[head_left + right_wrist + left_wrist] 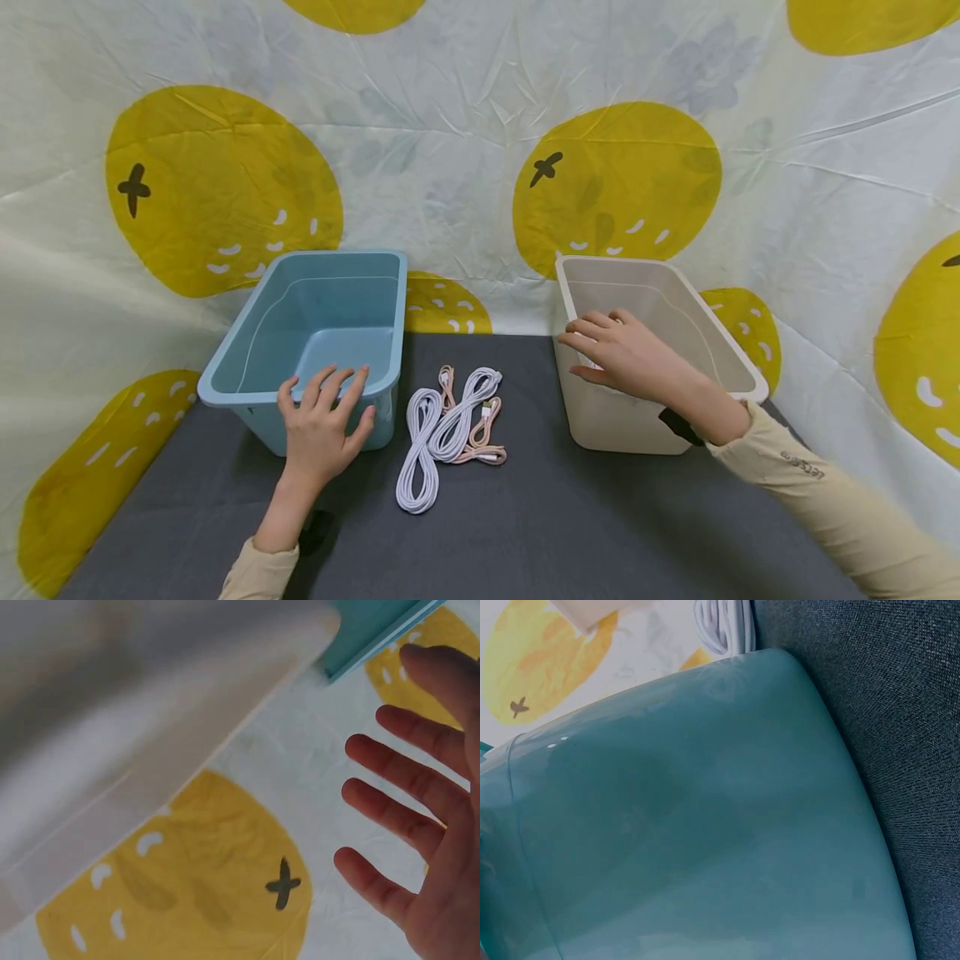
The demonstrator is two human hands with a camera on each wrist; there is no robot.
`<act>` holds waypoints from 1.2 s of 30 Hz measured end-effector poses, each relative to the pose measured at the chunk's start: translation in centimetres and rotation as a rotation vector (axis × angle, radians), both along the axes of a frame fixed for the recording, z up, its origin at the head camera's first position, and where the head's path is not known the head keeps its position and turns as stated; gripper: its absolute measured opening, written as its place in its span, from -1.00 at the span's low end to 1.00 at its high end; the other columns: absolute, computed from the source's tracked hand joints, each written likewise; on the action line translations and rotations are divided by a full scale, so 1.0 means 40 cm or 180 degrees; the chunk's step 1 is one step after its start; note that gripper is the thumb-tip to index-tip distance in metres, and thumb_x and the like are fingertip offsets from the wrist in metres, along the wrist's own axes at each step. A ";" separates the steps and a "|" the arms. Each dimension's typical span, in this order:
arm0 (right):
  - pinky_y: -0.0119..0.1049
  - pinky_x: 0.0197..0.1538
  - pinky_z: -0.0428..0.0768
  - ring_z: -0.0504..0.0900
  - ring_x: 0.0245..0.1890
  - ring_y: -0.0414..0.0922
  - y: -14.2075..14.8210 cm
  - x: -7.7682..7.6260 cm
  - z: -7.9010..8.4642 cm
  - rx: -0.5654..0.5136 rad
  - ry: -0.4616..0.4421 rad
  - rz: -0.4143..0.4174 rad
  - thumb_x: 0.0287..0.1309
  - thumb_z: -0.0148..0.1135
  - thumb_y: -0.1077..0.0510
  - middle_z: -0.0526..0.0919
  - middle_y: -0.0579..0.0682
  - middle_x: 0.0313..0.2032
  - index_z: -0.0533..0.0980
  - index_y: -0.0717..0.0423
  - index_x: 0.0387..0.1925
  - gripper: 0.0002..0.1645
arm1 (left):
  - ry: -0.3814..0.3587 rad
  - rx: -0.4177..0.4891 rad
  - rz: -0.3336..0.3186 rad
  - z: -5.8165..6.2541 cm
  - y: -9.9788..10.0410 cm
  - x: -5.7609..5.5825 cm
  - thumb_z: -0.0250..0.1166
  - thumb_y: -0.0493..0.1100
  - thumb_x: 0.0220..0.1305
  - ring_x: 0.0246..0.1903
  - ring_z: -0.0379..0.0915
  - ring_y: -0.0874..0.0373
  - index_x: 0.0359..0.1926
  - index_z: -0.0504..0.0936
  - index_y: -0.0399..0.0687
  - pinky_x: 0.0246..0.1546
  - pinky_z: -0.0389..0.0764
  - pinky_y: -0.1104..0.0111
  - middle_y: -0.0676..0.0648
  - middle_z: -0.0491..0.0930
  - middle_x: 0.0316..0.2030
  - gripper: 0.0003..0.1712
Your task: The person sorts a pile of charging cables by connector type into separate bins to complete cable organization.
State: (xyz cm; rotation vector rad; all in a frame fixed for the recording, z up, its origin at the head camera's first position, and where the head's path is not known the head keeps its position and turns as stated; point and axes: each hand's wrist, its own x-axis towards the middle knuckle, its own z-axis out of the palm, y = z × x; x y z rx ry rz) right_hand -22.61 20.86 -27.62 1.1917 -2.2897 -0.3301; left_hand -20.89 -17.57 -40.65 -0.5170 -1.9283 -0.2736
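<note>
A light blue plastic bin [315, 325] stands at the left of the grey table mat. My left hand [324, 421] lies against its near wall with fingers spread over the rim; the left wrist view is filled by that blue wall [690, 825]. A cream plastic bin [660, 333] stands at the right. My right hand [622, 354] rests with straight fingers on its left rim, fingers [405, 825] spread and holding nothing. Between the bins lie coiled white cables [438, 429] and pink cables [483, 429].
A dark grey mat [525, 525] covers the table. A white cloth with yellow fruit prints [615, 183] hangs close behind and to both sides. Both bins look empty inside.
</note>
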 end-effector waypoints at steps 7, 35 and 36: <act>-0.15 -0.17 0.41 0.48 -0.14 -0.06 -0.045 0.019 -0.039 -0.0058 0.0031 -0.0072 -0.15 0.34 -0.01 0.55 -0.01 -0.16 0.49 0.07 -0.08 -0.47 | -0.0009 0.0002 0.0001 0.002 -0.001 0.002 -0.03 0.08 0.14 -0.10 0.38 -0.14 0.02 0.54 -0.03 -0.06 0.06 -0.18 -0.20 0.56 -0.21 -0.50; -0.27 -0.17 0.36 0.45 -0.13 -0.18 -0.192 -0.031 -0.227 -0.0041 0.0084 0.0421 -0.10 0.28 -0.08 0.53 -0.15 -0.15 0.47 -0.09 -0.09 -0.54 | 0.0028 -0.0012 0.0005 0.005 0.003 0.001 -0.05 0.09 0.17 -0.11 0.39 -0.14 0.01 0.55 -0.03 -0.09 0.08 -0.19 -0.20 0.56 -0.21 -0.50; -0.27 -0.17 0.37 0.45 -0.13 -0.18 -0.195 -0.036 -0.236 -0.0038 0.0060 0.0442 -0.10 0.29 -0.08 0.53 -0.15 -0.15 0.47 -0.09 -0.09 -0.53 | 0.0025 -0.0011 0.0002 0.005 0.003 0.001 -0.05 0.10 0.17 -0.11 0.39 -0.14 0.01 0.55 -0.03 -0.09 0.08 -0.19 -0.20 0.56 -0.21 -0.50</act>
